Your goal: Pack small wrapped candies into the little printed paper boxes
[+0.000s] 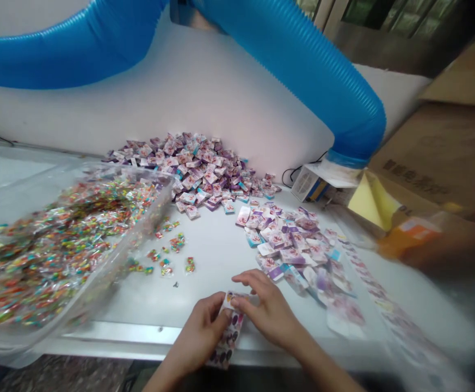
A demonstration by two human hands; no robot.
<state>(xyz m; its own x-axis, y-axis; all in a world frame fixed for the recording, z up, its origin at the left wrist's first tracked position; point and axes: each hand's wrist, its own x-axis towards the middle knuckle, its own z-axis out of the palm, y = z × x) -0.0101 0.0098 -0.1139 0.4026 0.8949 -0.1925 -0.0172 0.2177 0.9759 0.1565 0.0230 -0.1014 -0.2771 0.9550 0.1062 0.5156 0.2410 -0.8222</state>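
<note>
Near the table's front edge, my left hand [202, 332] is closed around a narrow sticker sheet [234, 329] printed with rows of dark round pictures. Its lower end hangs below my fingers. The thumb of my right hand [267, 310] presses on the top of the same sheet, with the index finger arched above it. Whether a small box is also between the fingers I cannot make out. Right of my hands lies a spread of small white and purple boxes [292, 255], some apparently flat. Small clear bags of colourful pieces [177, 242] lie beyond my left hand.
A large clear plastic bin [147, 218] full of colourful bagged pieces stands at the left. Small boxes are heaped [204, 163] against the back wall. A blue hose [298, 60] hangs overhead. A printed strip [378, 294] runs along the right, near cardboard boxes [437, 147].
</note>
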